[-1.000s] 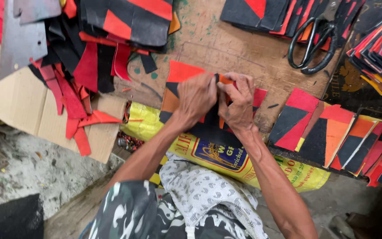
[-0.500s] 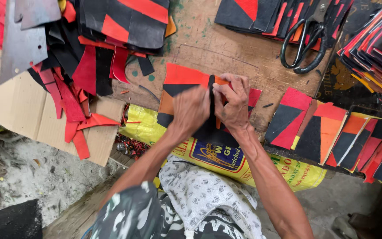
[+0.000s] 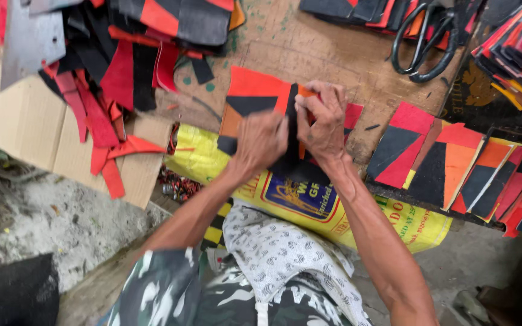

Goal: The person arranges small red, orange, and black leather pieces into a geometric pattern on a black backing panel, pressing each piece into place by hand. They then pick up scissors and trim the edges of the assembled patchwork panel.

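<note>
Both hands, left hand [image 3: 262, 140] and right hand [image 3: 323, 121], fingers pinched on a flat black-and-orange patchwork leather piece [image 3: 252, 96] over the wooden worktop [image 3: 309, 48]; black scissors [image 3: 424, 42] well apart.

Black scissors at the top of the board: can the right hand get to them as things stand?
Probably yes, but not right away. The scissors lie uncovered, with bare wooden board between them and the right hand. That hand, with the left hand, is gripping a black and orange piece, so it would have to let go first.
</note>
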`<action>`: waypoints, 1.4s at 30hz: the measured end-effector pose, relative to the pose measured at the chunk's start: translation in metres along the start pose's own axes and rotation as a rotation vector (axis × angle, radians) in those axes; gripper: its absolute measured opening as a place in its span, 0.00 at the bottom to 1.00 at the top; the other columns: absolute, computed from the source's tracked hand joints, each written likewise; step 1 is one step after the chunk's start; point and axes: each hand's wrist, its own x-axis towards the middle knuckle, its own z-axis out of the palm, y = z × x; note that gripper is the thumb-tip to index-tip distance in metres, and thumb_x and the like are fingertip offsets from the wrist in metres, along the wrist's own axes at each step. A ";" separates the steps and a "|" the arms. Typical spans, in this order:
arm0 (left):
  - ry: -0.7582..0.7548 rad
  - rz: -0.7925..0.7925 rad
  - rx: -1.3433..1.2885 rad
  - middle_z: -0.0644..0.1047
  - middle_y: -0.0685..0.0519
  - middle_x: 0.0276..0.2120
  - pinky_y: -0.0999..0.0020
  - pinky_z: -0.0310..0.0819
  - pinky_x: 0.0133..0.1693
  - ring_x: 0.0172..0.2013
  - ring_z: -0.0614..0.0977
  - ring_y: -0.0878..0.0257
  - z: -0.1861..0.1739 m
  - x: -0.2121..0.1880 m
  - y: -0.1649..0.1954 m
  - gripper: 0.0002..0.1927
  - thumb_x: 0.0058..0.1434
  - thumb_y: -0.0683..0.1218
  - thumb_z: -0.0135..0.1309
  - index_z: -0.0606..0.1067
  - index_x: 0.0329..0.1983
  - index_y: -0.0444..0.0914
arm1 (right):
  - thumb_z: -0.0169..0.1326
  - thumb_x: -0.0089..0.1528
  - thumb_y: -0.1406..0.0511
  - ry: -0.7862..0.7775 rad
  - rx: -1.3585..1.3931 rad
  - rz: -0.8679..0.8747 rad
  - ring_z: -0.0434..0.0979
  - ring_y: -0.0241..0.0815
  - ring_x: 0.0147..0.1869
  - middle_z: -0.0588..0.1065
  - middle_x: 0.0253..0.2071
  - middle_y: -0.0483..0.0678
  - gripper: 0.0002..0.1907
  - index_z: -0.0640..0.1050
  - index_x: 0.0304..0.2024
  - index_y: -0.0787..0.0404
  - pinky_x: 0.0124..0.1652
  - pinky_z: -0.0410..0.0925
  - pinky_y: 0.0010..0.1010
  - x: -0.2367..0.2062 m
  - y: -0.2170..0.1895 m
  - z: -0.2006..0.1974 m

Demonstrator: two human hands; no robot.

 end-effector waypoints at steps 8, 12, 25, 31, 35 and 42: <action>0.034 0.083 -0.013 0.74 0.41 0.20 0.48 0.69 0.25 0.23 0.78 0.42 0.010 -0.018 -0.020 0.10 0.62 0.45 0.55 0.72 0.26 0.38 | 0.63 0.58 0.72 0.032 -0.006 -0.001 0.70 0.55 0.55 0.75 0.49 0.52 0.06 0.81 0.38 0.63 0.56 0.63 0.44 -0.003 0.005 0.004; 0.051 0.084 0.018 0.74 0.41 0.21 0.47 0.68 0.25 0.24 0.77 0.40 -0.002 -0.005 -0.008 0.12 0.65 0.45 0.54 0.71 0.26 0.37 | 0.64 0.61 0.72 -0.012 -0.002 -0.012 0.70 0.54 0.57 0.75 0.51 0.52 0.07 0.80 0.41 0.63 0.58 0.64 0.44 -0.002 0.004 0.003; 0.104 -0.065 -0.137 0.75 0.47 0.21 0.61 0.67 0.26 0.22 0.76 0.58 -0.026 0.021 -0.086 0.15 0.67 0.48 0.58 0.77 0.28 0.34 | 0.56 0.65 0.60 -0.336 -0.417 -0.040 0.54 0.66 0.77 0.58 0.71 0.68 0.36 0.62 0.68 0.75 0.70 0.50 0.59 -0.013 -0.065 -0.011; 0.033 -0.175 -0.274 0.73 0.46 0.17 0.62 0.67 0.25 0.19 0.76 0.60 -0.026 0.026 -0.091 0.14 0.65 0.48 0.58 0.77 0.27 0.33 | 0.57 0.60 0.63 -0.862 0.346 -0.251 0.61 0.58 0.78 0.68 0.68 0.61 0.20 0.74 0.55 0.60 0.77 0.51 0.46 -0.085 -0.150 -0.036; 0.064 -0.115 -0.307 0.75 0.48 0.18 0.63 0.68 0.25 0.19 0.76 0.62 -0.033 0.029 -0.086 0.14 0.65 0.47 0.58 0.77 0.27 0.33 | 0.51 0.70 0.69 -0.303 -0.099 0.066 0.60 0.61 0.78 0.67 0.70 0.62 0.24 0.69 0.68 0.70 0.77 0.55 0.53 -0.029 -0.088 -0.037; 0.033 -0.142 -0.353 0.73 0.48 0.19 0.63 0.68 0.27 0.22 0.75 0.63 -0.044 0.025 -0.086 0.16 0.68 0.49 0.57 0.77 0.29 0.33 | 0.49 0.70 0.58 -1.418 0.320 0.041 0.80 0.54 0.56 0.79 0.48 0.58 0.17 0.79 0.47 0.65 0.75 0.60 0.47 -0.089 -0.167 -0.005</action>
